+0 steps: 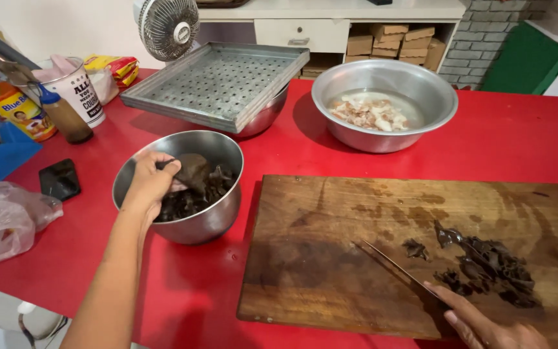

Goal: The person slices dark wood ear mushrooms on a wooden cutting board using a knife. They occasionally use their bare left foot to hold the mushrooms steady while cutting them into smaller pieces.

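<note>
Reaching into the steel bowl (pixel 182 223), the left hand (pixel 150 184) pinches a dark wood ear mushroom (pixel 193 171); on the wet cutting board (pixel 330 258), the right hand (pixel 485 326) grips a knife (pixel 398 270) beside the chopped mushroom pile (pixel 489 268)

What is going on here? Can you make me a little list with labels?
place: red table
left hand: grips a dark mushroom piece over a steel bowl of them
right hand: holds a knife, blade on the wooden cutting board
on board: pile of dark mushroom pieces
behind: big bowl with pale chopped food in water, perforated metal tray, fan
</note>
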